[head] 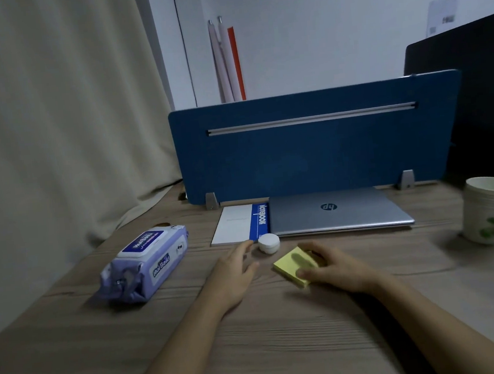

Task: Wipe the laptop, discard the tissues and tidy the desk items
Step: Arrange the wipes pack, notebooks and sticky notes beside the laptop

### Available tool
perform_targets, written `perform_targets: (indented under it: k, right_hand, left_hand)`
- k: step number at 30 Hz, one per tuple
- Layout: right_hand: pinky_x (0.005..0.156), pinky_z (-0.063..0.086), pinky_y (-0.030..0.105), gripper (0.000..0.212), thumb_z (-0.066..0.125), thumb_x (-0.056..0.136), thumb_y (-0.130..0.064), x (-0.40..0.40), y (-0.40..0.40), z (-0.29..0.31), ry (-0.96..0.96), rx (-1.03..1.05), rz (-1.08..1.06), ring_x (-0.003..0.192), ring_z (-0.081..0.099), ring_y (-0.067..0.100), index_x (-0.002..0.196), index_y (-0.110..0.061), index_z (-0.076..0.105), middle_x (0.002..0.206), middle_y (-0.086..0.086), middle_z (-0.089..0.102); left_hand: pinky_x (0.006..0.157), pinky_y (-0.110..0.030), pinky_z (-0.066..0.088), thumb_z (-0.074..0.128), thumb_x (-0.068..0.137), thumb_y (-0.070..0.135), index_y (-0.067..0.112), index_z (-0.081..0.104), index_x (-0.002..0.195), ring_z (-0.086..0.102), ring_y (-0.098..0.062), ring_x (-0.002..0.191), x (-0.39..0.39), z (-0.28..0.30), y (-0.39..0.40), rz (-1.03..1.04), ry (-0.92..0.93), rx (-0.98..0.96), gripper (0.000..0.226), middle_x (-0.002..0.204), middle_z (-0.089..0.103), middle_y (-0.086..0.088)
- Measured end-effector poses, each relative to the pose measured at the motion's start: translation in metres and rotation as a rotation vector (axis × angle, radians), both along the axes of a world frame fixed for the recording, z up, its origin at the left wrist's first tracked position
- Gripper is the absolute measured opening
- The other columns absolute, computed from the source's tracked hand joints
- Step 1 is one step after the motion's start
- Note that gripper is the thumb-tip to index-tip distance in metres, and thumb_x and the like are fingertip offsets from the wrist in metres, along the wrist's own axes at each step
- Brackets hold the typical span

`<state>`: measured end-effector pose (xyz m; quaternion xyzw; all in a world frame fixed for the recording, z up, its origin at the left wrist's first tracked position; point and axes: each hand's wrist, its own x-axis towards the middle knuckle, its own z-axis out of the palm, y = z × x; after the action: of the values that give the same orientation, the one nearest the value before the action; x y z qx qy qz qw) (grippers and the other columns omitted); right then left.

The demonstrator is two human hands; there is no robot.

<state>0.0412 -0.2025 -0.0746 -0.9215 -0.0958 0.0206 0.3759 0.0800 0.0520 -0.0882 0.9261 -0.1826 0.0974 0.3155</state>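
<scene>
A closed silver laptop (337,212) lies flat at the back of the wooden desk (254,337), against a blue divider. Left of it sits a white and blue notebook (239,224). A small white round jar (269,243) stands in front of the notebook's corner. My left hand (233,275) rests on the desk with fingers apart, fingertips just left of the jar. My right hand (334,264) grips a yellow sticky-note pad (293,262) lying on the desk. A purple pack of wet wipes (146,264) lies at the left.
The blue divider panel (320,143) stands across the back of the desk. A stack of paper cups (487,209) stands at the right. A beige curtain (51,115) hangs along the left edge. A dark chair back (478,98) rises behind the divider at right.
</scene>
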Motion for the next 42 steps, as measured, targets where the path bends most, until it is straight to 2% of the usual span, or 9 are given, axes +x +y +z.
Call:
perform_targets:
  k: [2, 5, 8, 15, 20, 31, 36, 40, 42]
  right_hand:
    - [0.109, 0.036, 0.038, 0.100, 0.066, 0.061, -0.074, -0.005, -0.001, -0.002, -0.053, -0.143, -0.014, 0.129, 0.040, 0.015, 0.146, -0.031, 0.035, 0.143, -0.004, 0.043]
    - [0.111, 0.034, 0.042, 0.108, 0.063, 0.057, -0.078, -0.005, 0.000, -0.005, -0.106, -0.237, -0.040, 0.135, 0.034, 0.017, 0.149, -0.035, 0.027, 0.151, -0.004, 0.036]
    - [0.108, 0.035, 0.040, 0.102, 0.062, 0.060, -0.079, -0.001, 0.001, -0.009, -0.147, -0.288, -0.049, 0.132, 0.035, 0.017, 0.147, -0.038, 0.028, 0.149, -0.006, 0.037]
    - [0.102, 0.034, 0.030, 0.082, 0.069, 0.069, -0.056, 0.007, 0.001, -0.011, -0.253, -0.248, -0.082, 0.125, 0.042, 0.018, 0.142, -0.034, 0.039, 0.137, -0.003, 0.048]
    - [0.103, 0.036, 0.033, 0.081, 0.062, 0.065, -0.052, 0.013, 0.000, -0.010, -0.211, -0.242, -0.063, 0.127, 0.041, 0.021, 0.141, -0.034, 0.040, 0.136, -0.002, 0.048]
    - [0.103, 0.034, 0.036, 0.071, 0.048, 0.064, -0.038, 0.028, 0.003, 0.001, -0.154, -0.263, 0.032, 0.127, 0.039, 0.018, 0.134, -0.036, 0.048, 0.139, -0.007, 0.048]
    - [0.105, 0.032, 0.037, 0.058, 0.060, 0.078, -0.027, 0.032, 0.001, 0.004, -0.147, -0.247, 0.082, 0.128, 0.037, 0.016, 0.135, -0.034, 0.048, 0.141, -0.008, 0.047]
    - [0.106, 0.030, 0.036, 0.064, 0.061, 0.077, -0.046, 0.035, -0.002, 0.005, -0.148, -0.294, 0.127, 0.131, 0.032, 0.013, 0.138, -0.038, 0.043, 0.144, -0.010, 0.042]
    - [0.106, 0.030, 0.033, 0.065, 0.066, 0.080, -0.051, 0.038, -0.004, 0.003, -0.179, -0.319, 0.133, 0.131, 0.032, 0.012, 0.139, -0.038, 0.041, 0.143, -0.011, 0.041]
  left_hand:
    - [0.101, -0.032, 0.043, 0.056, 0.095, 0.036, 0.035, 0.036, 0.145, 0.048, -0.011, 0.129, 0.000, 0.000, -0.002, -0.007, -0.015, 0.035, 0.053, 0.145, 0.050, 0.007]
    - [0.099, -0.031, 0.044, 0.057, 0.094, 0.037, 0.036, 0.036, 0.144, 0.048, -0.011, 0.127, 0.003, -0.003, -0.003, 0.005, -0.038, 0.064, 0.054, 0.145, 0.050, 0.008]
    - [0.095, -0.030, 0.045, 0.056, 0.093, 0.040, 0.037, 0.036, 0.142, 0.050, -0.010, 0.124, 0.009, -0.007, -0.006, 0.019, -0.077, 0.084, 0.053, 0.143, 0.050, 0.010]
    - [0.098, -0.045, 0.045, 0.054, 0.090, 0.055, 0.034, 0.033, 0.142, 0.046, -0.016, 0.127, 0.025, -0.005, -0.030, 0.055, -0.142, 0.117, 0.060, 0.143, 0.049, 0.009]
    - [0.100, -0.045, 0.043, 0.051, 0.088, 0.062, 0.030, 0.034, 0.145, 0.043, -0.018, 0.129, 0.040, -0.003, -0.041, 0.053, -0.130, 0.124, 0.067, 0.144, 0.048, 0.007]
    - [0.100, -0.038, 0.047, 0.068, 0.087, 0.038, 0.026, 0.051, 0.136, 0.054, -0.013, 0.117, 0.053, -0.003, -0.028, -0.017, -0.023, -0.123, 0.054, 0.132, 0.059, 0.005]
    - [0.096, -0.028, 0.049, 0.074, 0.084, 0.030, 0.024, 0.057, 0.130, 0.060, -0.007, 0.108, 0.053, 0.001, -0.013, -0.030, 0.039, -0.213, 0.050, 0.125, 0.062, 0.006]
    - [0.086, -0.018, 0.052, 0.077, 0.082, 0.030, 0.032, 0.058, 0.125, 0.062, 0.008, 0.097, 0.055, 0.003, -0.011, -0.065, 0.060, -0.281, 0.047, 0.116, 0.062, 0.017]
    - [0.081, -0.018, 0.055, 0.075, 0.083, 0.031, 0.040, 0.056, 0.123, 0.062, 0.006, 0.098, 0.060, 0.008, -0.007, -0.071, 0.062, -0.351, 0.046, 0.113, 0.059, 0.023]
